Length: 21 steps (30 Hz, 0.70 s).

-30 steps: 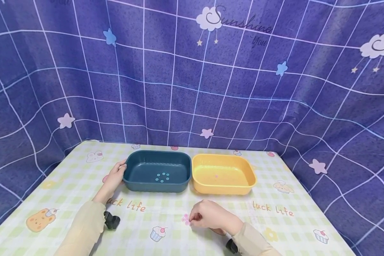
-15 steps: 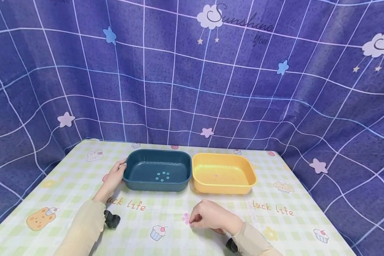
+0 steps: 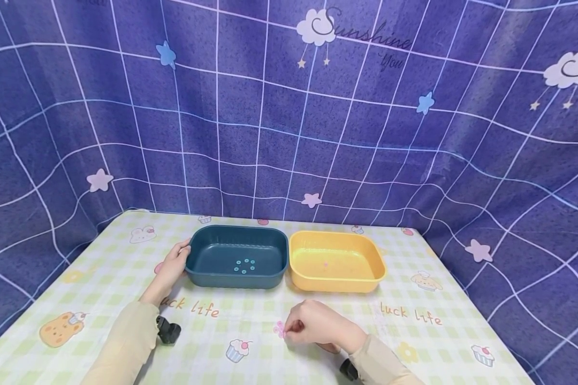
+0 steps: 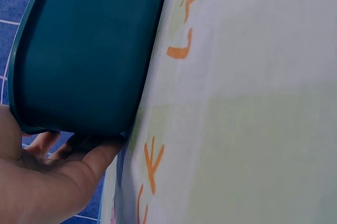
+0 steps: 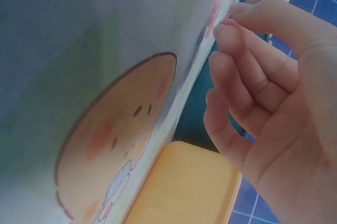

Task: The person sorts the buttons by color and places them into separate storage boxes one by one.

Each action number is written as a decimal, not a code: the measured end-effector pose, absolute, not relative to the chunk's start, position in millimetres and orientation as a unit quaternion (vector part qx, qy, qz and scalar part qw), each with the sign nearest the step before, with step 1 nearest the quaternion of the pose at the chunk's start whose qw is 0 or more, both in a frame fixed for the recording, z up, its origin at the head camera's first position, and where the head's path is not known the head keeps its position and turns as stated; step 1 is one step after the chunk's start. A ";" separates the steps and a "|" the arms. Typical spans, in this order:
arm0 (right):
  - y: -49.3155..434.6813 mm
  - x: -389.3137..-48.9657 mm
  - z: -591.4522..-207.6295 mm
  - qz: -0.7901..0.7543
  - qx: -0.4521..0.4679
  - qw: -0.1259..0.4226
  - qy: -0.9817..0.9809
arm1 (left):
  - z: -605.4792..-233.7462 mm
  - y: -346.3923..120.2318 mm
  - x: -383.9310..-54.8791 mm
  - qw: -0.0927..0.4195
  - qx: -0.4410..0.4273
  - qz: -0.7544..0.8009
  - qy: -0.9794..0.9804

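Note:
My left hand point(image 3: 173, 262) grips the left end of a dark teal bin point(image 3: 238, 280); in the left wrist view its fingers point(image 4: 102, 155) lie against the end wall, from rim to base. Several small teal ring-like discs point(image 3: 244, 271) lie in that bin. Low in the head view, my right hand point(image 3: 318, 323) is at the tablecloth beside a cluster of small pink discs point(image 3: 279, 327). Between its thumb and index fingertip a bit of pink disc point(image 5: 228, 21) shows, mostly hidden by the fingers. One small pink disc point(image 3: 325, 264) lies in the yellow bin point(image 3: 337, 285).
Both bins stand side by side, ends touching, on a checked tablecloth point(image 3: 236, 321) printed with cupcakes, animals and lettering. A blue gridded curtain point(image 3: 250, 117) hangs behind and at both sides. Black straps with small devices point(image 3: 168, 330) sit at the wrists.

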State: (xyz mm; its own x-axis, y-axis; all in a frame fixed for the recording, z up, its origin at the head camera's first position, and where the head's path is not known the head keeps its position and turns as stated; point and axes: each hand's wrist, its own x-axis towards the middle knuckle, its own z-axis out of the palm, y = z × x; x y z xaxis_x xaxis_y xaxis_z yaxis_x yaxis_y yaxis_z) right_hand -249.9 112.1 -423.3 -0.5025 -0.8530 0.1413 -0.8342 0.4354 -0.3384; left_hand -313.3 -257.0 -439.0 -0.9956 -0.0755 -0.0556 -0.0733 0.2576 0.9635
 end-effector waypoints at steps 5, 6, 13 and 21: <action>112.7 -251.2 -421.8 -0.198 -0.497 0.025 0.845 | -439.6 -257.4 -313.5 0.005 0.047 -0.608 -0.792; 112.6 -251.5 -421.3 -0.199 -0.496 0.024 0.845 | -439.8 -257.5 -313.3 0.005 0.047 -0.608 -0.792; 112.3 -253.7 -415.2 -0.205 -0.494 0.007 0.845 | -441.6 -258.2 -311.7 0.006 0.041 -0.609 -0.792; 112.1 -254.6 -401.6 -0.228 -0.470 0.016 0.853 | -439.4 -256.0 -313.3 0.008 0.049 -0.605 -0.794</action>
